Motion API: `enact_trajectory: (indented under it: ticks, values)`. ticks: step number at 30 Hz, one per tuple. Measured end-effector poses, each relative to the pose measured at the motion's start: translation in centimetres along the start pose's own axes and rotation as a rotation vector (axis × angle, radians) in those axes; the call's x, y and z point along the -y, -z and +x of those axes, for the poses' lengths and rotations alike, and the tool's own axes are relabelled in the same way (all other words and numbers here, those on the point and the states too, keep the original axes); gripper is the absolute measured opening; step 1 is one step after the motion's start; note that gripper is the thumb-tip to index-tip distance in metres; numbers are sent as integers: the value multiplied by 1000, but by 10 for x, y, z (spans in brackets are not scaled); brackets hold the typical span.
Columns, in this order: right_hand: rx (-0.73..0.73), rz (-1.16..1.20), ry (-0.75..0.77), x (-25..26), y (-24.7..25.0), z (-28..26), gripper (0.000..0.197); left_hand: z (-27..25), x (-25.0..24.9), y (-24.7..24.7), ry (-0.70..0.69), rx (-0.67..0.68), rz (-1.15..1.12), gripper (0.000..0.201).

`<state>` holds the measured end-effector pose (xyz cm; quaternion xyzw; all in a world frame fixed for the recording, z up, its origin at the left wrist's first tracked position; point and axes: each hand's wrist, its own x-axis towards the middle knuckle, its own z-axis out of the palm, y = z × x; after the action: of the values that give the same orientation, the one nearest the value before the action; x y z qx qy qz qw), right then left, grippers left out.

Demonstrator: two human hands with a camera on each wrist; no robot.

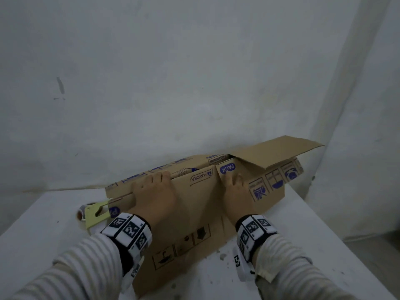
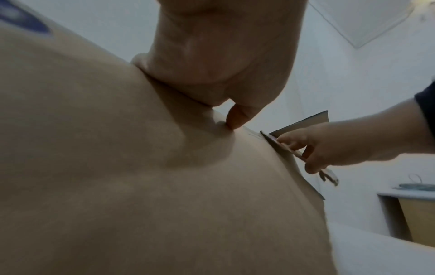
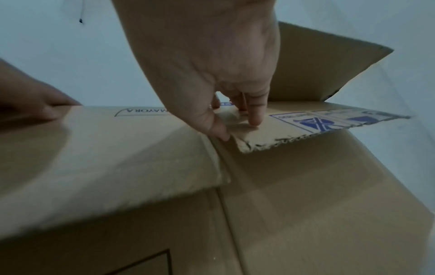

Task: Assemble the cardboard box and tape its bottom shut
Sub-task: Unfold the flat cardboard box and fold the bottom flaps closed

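Observation:
A brown cardboard box (image 1: pixel 194 213) with blue print lies on the white table (image 1: pixel 313 245). My left hand (image 1: pixel 159 180) lies on the near long flap (image 1: pixel 194 191); its fingers reach over the flap's far edge and the thumb (image 2: pixel 235 119) presses on top. My right hand (image 1: pixel 232 180) pinches the short side flap (image 1: pixel 227 169) marked PACK, fingers (image 3: pixel 255 119) on top and thumb at its torn corner. The far right flap (image 1: pixel 277 150) stands raised. A tape dispenser (image 1: pixel 95 213) with a pale yellow-green handle lies just left of the box.
A grey-white wall stands right behind the box. The table's right edge drops off near the box's right end. Bare table lies in front of the box on both sides of my arms. In the left wrist view, a low shelf (image 2: pixel 412 193) stands off to the right.

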<state>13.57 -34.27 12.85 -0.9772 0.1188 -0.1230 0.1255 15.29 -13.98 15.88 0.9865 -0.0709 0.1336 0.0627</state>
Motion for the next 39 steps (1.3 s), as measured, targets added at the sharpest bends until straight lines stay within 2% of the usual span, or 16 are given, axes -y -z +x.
enact_trajectory:
  ticks: [2, 5, 8, 11, 14, 16, 17, 19, 22, 24, 28, 32, 39]
  values:
    - [32, 0, 36, -3, -2, 3, 60, 6, -19, -2, 30, 11, -25, 46]
    - [53, -5, 90, -15, -2, 8, 62, 19, -52, -8, 76, 21, -25, 64]
    - [87, 12, 251, -36, -14, 23, 63, 35, -91, -14, 134, -1, -35, 75]
    - [112, 71, 403, -63, -8, 33, 63, 50, -129, -17, 174, -15, -74, 78]
    - [183, 224, 450, -95, 15, 40, 56, 55, -150, -28, 201, -20, -67, 75]
    - [216, 196, 459, -115, 25, 51, 50, 51, -157, -36, 207, -45, -50, 69]
    - [207, 150, 451, -123, 31, 57, 46, 49, -159, -39, 205, -53, -48, 67]
    - [83, 191, 415, -137, 36, 75, 45, 44, -164, -43, 203, -60, -41, 66]
    - [-126, 343, 426, -149, 41, 103, 55, 40, -167, -46, 195, -78, 9, 64]
    - [-165, 327, 458, -153, 44, 124, 58, 38, -169, -47, 189, -88, 46, 65]
    - [-60, 228, 471, -155, 56, 157, 62, 34, -172, -47, 182, -89, 64, 64]
    - [106, 144, 438, -153, 62, 176, 49, 32, -173, -42, 183, -56, 64, 59]
    - [218, 24, 396, -152, 69, 191, 38, 34, -180, -31, 236, 22, -65, 45]
